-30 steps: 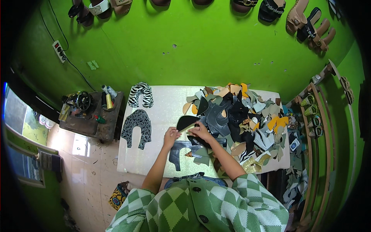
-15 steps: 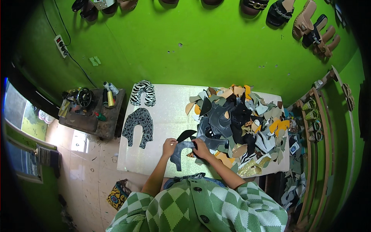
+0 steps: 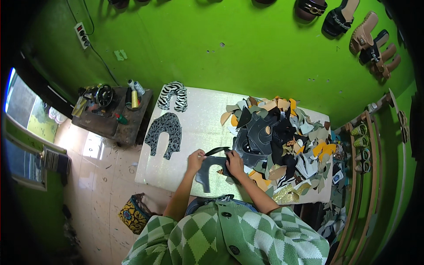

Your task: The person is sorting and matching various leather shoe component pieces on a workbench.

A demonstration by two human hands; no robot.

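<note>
Low over the near part of the table, my left hand (image 3: 195,160) is closed in a pinch at the left end of a curved black piece (image 3: 216,151) of thin material. My right hand (image 3: 234,163) has its fingers closed at the right end of that piece. Just below it is a dark grey U-shaped piece (image 3: 203,173), its upper edge running between both hands. Whether my fingertips also grip the grey piece cannot be made out. A small leopard-print bit (image 3: 220,172) shows beside my right hand.
Several offcuts (image 3: 287,150) form a heap on the table's right. Patterned black-and-grey U-shaped pieces (image 3: 164,132) and zebra-print ones (image 3: 173,95) lie at left. A sewing machine (image 3: 102,95) and thread cones (image 3: 134,99) stand beyond. A patterned bag (image 3: 134,214) sits on the floor.
My right hand has come up to the black piece's right end, and that piece now looks narrower, stretched between both hands. The whole view has shifted and tilted.
</note>
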